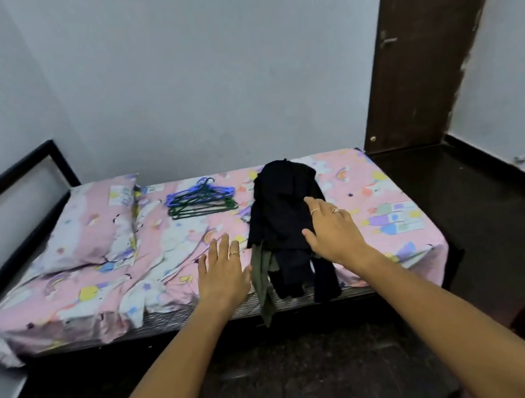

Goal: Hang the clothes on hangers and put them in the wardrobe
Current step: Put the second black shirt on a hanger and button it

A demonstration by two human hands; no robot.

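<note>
Both forearms reach out from the person toward the bed [74, 310]. Left hand [224, 271], fingers straight and spread, holds nothing and hovers just left of the pile of dark clothes [284, 202]. Right hand [332, 232], fingers relaxed and open, lies over the pile's near part; whether it touches the cloth cannot be told. Beyond the left hand lie the blue and green hangers [200, 200], well apart from the pile. No wardrobe is visible. Good practice would be to lift only the top garment, shake it flat, then bring a single hanger to its neckline.
</note>
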